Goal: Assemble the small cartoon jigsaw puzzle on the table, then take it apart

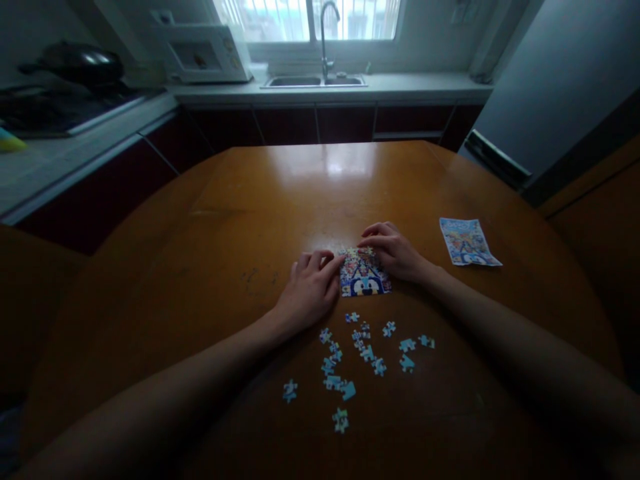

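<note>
A partly assembled jigsaw puzzle (pixel 365 277) with a blue cartoon dog face lies flat on the wooden table; its top edge is uneven. My left hand (pixel 309 288) rests at its left side, fingers bent, with the index fingertip and thumb against the edge. At the upper right corner, my right hand (pixel 393 250) has its fingers drawn together on the puzzle's edge; whether a separate piece is under the fingertips cannot be made out. Nearer to me lie several loose puzzle pieces (pixel 367 353), many with light blue on them. One piece (pixel 290 391) sits apart on the left, another (pixel 341 420) closest to me.
On the right of the table (pixel 225 220) is a creased picture sheet (pixel 469 241) with a similar dog image. Beyond stand a counter with a sink (pixel 295 81), a tap (pixel 324 40) and a microwave (pixel 200 53). A dark wok (pixel 80 63) sits on the stove at left.
</note>
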### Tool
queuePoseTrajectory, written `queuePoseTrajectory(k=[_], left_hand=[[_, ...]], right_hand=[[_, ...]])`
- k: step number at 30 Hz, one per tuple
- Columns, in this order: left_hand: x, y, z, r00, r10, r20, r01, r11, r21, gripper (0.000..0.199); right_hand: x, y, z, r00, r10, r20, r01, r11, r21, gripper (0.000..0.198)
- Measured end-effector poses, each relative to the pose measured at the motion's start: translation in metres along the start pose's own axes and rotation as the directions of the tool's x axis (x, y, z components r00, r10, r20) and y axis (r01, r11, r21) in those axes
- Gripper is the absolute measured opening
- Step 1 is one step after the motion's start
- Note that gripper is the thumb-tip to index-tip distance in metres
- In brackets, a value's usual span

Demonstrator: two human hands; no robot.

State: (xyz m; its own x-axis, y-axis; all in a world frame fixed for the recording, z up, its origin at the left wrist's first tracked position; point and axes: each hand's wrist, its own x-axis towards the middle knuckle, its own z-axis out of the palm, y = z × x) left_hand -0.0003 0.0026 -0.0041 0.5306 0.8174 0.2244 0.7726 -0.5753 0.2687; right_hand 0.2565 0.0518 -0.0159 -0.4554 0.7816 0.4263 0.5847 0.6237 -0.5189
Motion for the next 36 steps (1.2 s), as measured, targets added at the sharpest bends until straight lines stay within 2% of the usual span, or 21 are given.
queuePoseTrajectory(k=[6,9,11,13,18,22,27,31,36], left_hand=[[0.0,0.0,-0.001,1.0,-0.004,0.01,0.004,1.0,0.01,0.04],[0.0,-0.001,0.001,1.0,0.003,0.001,-0.003,1.0,0.007,0.04],[0.0,-0.002,0.002,1.0,0.01,-0.009,-0.01,1.0,0.0,0.041],[0.0,-0.002,0.002,1.0,0.011,-0.015,-0.011,1.0,0.0,0.041],[0.0,-0.002,0.001,1.0,0.008,-0.009,-0.008,1.0,0.003,0.041],[0.0,-0.001,0.001,1.0,0.003,-0.002,-0.003,1.0,0.001,0.04],[0.0,-0.001,0.0,1.0,-0.004,0.006,0.004,1.0,-0.003,0.041],[0.001,0.0,-0.002,1.0,-0.005,0.008,0.005,1.0,0.001,0.04],[0.001,0.0,-0.001,1.0,-0.005,0.019,0.005,1.0,0.004,0.04]], right_hand=[[0.0,0.0,0.004,0.995,-0.049,0.092,0.056,0.996,-0.068,0.031],[0.001,0.004,0.003,1.0,0.007,-0.025,-0.007,1.0,-0.015,0.031],[0.001,0.009,0.002,0.987,0.07,-0.142,-0.067,0.997,0.025,0.03],[0.001,0.012,0.001,0.973,0.108,-0.202,-0.102,0.994,0.044,0.031],[-0.001,0.012,0.001,0.991,0.065,-0.118,-0.064,0.998,0.012,0.031],[-0.001,0.009,0.001,0.988,0.043,-0.151,-0.042,0.999,0.006,0.03],[0.0,0.005,0.0,0.999,0.002,-0.041,-0.002,1.0,-0.021,0.029],[0.0,0.002,-0.001,0.998,-0.024,-0.055,0.023,0.999,-0.023,0.029],[0.0,0.002,0.0,0.998,-0.002,-0.065,0.001,1.0,-0.011,0.026]])
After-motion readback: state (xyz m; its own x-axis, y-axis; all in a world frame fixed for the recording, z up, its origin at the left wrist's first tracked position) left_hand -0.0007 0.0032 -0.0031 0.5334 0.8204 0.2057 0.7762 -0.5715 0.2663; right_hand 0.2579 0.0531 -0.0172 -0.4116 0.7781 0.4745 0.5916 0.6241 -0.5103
